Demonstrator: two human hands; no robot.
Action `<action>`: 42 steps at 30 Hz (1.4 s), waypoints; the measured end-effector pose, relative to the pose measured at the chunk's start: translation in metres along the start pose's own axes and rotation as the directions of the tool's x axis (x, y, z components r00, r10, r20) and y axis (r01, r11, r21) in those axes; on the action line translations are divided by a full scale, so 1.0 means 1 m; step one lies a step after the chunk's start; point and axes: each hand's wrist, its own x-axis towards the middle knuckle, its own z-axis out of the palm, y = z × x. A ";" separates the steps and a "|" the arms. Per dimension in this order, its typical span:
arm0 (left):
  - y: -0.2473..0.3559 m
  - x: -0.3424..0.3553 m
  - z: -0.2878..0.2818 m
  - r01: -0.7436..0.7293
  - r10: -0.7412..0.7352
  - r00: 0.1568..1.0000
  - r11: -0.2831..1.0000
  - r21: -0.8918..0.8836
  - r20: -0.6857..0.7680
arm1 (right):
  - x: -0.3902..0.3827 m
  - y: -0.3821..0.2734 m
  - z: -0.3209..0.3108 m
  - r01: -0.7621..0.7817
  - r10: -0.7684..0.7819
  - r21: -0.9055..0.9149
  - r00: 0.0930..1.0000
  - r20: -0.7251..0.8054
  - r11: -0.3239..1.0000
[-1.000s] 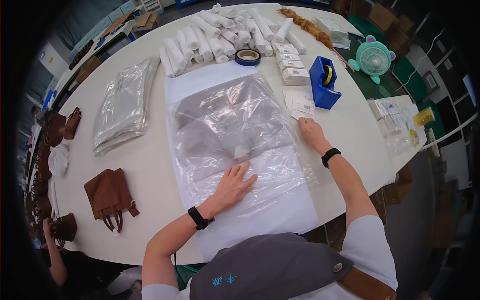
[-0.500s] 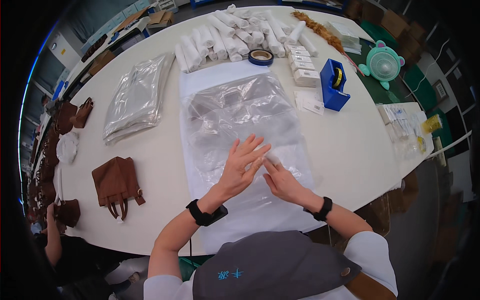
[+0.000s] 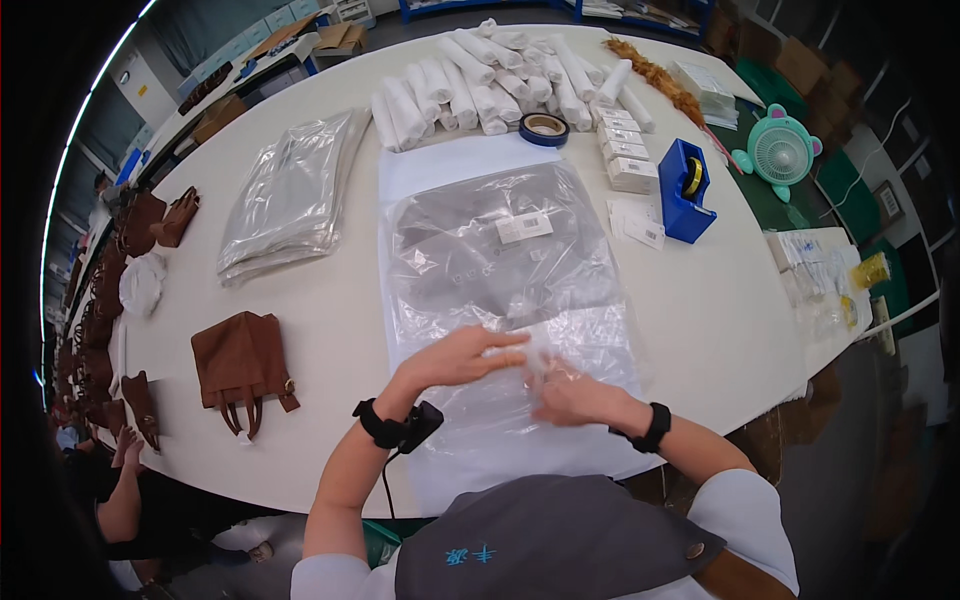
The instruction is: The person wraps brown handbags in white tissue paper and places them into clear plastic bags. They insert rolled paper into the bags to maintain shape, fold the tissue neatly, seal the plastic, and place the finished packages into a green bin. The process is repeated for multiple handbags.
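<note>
A clear plastic bag (image 3: 450, 225) lies flat on the white sheet in front of me, a white printed label (image 3: 524, 227) on its upper part. Over the bag's lower part is my left hand (image 3: 462, 357), its fingers stretched toward the right and nothing seen in them. Close beside it, my right hand (image 3: 572, 397) is curled and blurred by motion. A whitish, see-through scrap (image 3: 538, 362) shows at its fingertips, too smeared to name. A brown handbag (image 3: 240, 360) rests on the table to the left, handles toward me.
Stacked clear bags (image 3: 290, 195) lie at the left, white rolls (image 3: 480, 80) at the back. Blue tape (image 3: 543, 129), small label stacks (image 3: 628, 160), a blue tape dispenser (image 3: 686, 190) and a green fan (image 3: 781, 152) stand right. A co-worker's hand (image 3: 127, 447) is at far left.
My left hand has drawn down and back, its fingers now pointing right. My right hand has dropped slightly. A white label now shows on the bag. The co-worker's hand has shifted.
</note>
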 end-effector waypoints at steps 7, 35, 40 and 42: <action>-0.070 0.053 -0.024 0.355 0.348 0.686 0.606 0.712 -0.639 | 0.062 0.020 -0.106 0.106 0.095 0.429 0.902 -0.420 0.897; -0.149 0.084 -0.091 0.567 0.177 0.591 0.603 0.562 -0.787 | 0.163 0.179 -0.083 -0.364 0.357 0.074 0.821 -0.445 0.929; -0.126 0.053 -0.038 0.472 0.228 0.646 0.630 0.616 -0.728 | 0.118 0.138 -0.043 -0.259 0.167 -0.108 0.836 -0.522 0.960; -0.127 0.047 -0.025 0.509 0.101 0.703 0.620 0.597 -0.704 | 0.112 0.133 -0.035 -0.271 0.205 -0.086 0.868 -0.453 0.959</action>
